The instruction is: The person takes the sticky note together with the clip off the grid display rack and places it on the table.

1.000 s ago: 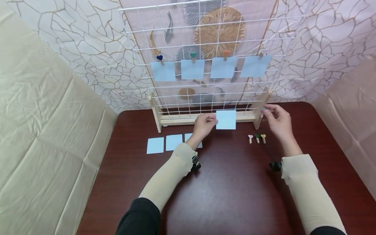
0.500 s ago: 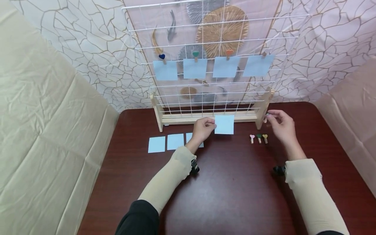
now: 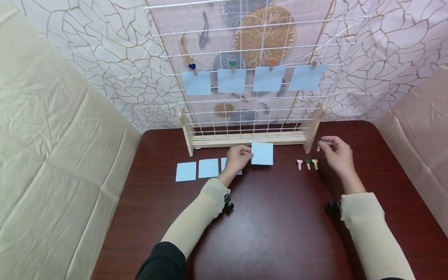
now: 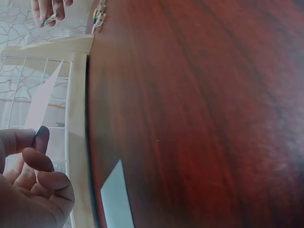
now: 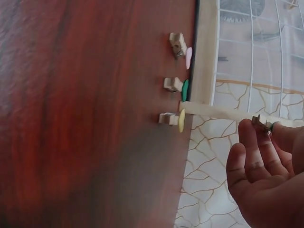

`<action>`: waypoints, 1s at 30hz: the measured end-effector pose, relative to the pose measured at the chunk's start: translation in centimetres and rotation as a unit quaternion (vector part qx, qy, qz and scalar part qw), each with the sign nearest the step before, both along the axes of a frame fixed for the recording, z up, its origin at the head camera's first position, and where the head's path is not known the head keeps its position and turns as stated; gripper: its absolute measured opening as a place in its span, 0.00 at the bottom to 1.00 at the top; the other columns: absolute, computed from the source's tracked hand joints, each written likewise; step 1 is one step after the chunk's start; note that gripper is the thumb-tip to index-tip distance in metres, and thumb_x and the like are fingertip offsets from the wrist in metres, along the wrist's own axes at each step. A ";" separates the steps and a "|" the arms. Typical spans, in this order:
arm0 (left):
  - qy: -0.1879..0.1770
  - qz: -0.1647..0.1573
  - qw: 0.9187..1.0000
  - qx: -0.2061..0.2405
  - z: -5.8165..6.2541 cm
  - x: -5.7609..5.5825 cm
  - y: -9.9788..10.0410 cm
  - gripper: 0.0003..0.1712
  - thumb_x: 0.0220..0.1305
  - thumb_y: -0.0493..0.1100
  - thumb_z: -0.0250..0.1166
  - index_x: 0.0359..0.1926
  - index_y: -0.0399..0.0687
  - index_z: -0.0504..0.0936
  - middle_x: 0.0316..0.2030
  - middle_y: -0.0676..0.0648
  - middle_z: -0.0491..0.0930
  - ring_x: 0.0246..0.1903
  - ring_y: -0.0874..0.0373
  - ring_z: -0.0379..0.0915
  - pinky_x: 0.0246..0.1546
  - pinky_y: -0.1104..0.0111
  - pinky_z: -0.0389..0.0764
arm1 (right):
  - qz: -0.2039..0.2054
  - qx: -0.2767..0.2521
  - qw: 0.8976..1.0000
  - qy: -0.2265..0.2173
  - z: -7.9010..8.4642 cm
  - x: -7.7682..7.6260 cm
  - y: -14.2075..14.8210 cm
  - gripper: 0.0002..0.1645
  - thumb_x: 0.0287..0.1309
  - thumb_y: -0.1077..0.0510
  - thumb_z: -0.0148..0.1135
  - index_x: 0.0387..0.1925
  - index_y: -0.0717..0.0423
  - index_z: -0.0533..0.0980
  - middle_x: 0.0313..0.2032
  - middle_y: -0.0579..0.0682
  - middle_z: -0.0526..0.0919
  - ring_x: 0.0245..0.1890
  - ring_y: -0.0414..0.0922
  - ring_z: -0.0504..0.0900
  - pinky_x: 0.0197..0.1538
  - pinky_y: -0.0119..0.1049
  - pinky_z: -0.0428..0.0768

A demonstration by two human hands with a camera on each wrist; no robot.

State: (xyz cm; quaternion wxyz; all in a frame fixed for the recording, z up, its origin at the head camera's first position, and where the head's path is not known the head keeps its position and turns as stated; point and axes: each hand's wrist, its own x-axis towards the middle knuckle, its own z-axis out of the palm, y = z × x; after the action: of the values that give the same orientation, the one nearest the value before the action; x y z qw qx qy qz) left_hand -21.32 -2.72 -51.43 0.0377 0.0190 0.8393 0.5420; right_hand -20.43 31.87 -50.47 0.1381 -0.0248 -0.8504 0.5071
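Rack (image 3: 217, 142) stands near far edge of table (image 3: 266, 233), four hung cards (image 3: 231, 81) on it, three loose cards (image 3: 208, 168) before left half, three clips (image 3: 308, 165) before right foot.

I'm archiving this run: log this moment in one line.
left hand: pinches light-blue paper square; right hand: pinches clothespin; table: three paper squares, three heart clothespins; wire grid rack: four hanging squares

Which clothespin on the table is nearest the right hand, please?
The yellow-hearted clothespin, at the row's right end; the green one and pink one lie farther left.
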 end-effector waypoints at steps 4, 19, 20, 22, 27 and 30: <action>-0.002 -0.001 1.000 0.000 -0.4 0.2 -0.2 0.10 0.71 0.41 0.70 0.48 0.42 0.90 0.41 0.47 0.91 0.43 0.55 0.87 0.44 0.64 0.84 | -0.005 0.008 1.000 -0.007 -0.4 0.3 0.3 0.20 0.77 0.58 0.61 0.58 0.71 0.78 0.33 0.18 0.79 0.29 0.26 0.80 0.33 0.19 0.77; -0.021 -0.002 0.999 0.031 -1.4 0.8 -0.8 0.13 0.71 0.38 0.68 0.55 0.44 0.86 0.37 0.45 0.89 0.24 0.52 0.79 0.24 0.69 0.75 | -0.008 0.046 0.999 -0.017 -2.1 0.9 1.5 0.19 0.75 0.56 0.62 0.54 0.70 0.80 0.31 0.15 0.77 0.32 0.20 0.76 0.38 0.18 0.71; -0.018 -0.004 1.000 0.025 -1.4 0.8 -0.9 0.11 0.71 0.38 0.68 0.53 0.44 0.87 0.36 0.46 0.89 0.24 0.55 0.78 0.24 0.70 0.75 | -0.008 0.048 0.999 -0.018 -2.1 1.0 1.5 0.19 0.75 0.56 0.62 0.53 0.70 0.80 0.30 0.15 0.77 0.32 0.20 0.75 0.37 0.18 0.71; -0.015 -0.008 1.000 0.014 -1.6 0.9 -1.0 0.08 0.72 0.38 0.68 0.48 0.44 0.89 0.34 0.47 0.88 0.20 0.58 0.75 0.24 0.70 0.76 | -0.006 0.053 0.998 -0.022 -2.2 1.0 1.7 0.19 0.75 0.56 0.62 0.53 0.70 0.81 0.30 0.16 0.77 0.31 0.20 0.75 0.36 0.18 0.72; 0.003 -0.021 0.999 -0.034 -1.7 1.2 -1.0 0.08 0.74 0.38 0.66 0.46 0.43 0.91 0.35 0.47 0.89 0.27 0.60 0.81 0.32 0.68 0.82 | -0.003 0.063 0.997 -0.034 -2.6 1.0 2.0 0.19 0.76 0.56 0.62 0.53 0.70 0.81 0.31 0.24 0.82 0.30 0.19 0.75 0.35 0.17 0.72; 0.020 -0.024 0.998 -0.062 -1.8 1.2 -1.0 0.09 0.73 0.38 0.66 0.47 0.42 0.92 0.39 0.46 0.90 0.37 0.58 0.85 0.41 0.67 0.83 | -0.001 0.066 0.997 -0.040 -2.8 1.1 2.2 0.19 0.76 0.55 0.61 0.54 0.70 0.81 0.31 0.23 0.81 0.31 0.19 0.75 0.38 0.17 0.72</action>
State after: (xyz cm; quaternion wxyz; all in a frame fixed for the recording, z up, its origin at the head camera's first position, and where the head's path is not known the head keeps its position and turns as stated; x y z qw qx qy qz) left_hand -20.11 -3.76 -53.25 0.0349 0.0474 0.8710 0.4877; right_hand -19.35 34.05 -53.24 0.1054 -0.0368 -0.8869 0.4482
